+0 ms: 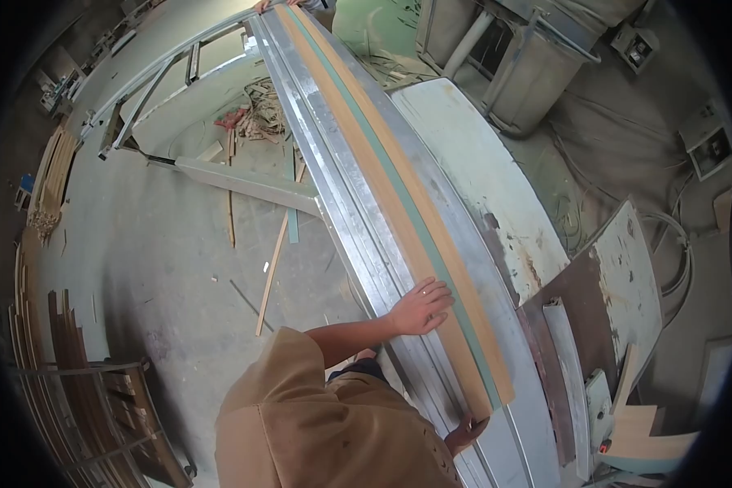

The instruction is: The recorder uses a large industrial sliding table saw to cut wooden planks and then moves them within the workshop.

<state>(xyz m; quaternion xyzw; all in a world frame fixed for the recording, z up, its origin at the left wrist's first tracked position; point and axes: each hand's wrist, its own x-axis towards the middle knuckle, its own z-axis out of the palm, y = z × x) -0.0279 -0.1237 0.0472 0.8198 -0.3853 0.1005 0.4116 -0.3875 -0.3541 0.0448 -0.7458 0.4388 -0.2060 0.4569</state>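
Unclenched, the left hand [423, 307] lies over the wood-toned board with a green stripe [398, 183], fingers reaching toward that stripe, probably to steady it from above. At the near end is the right hand [466, 431]; the brown shirt [333, 431] hides part of it, so from my remote seat I cannot tell whether it grasps. I see the board lying flat along a long metal bed [329, 163], which seems to carry its weight. Its long axis follows the bed, lower right to upper left (my lens bows it), pointing to a co-worker's hands [263, 5], perhaps guiding the far end.
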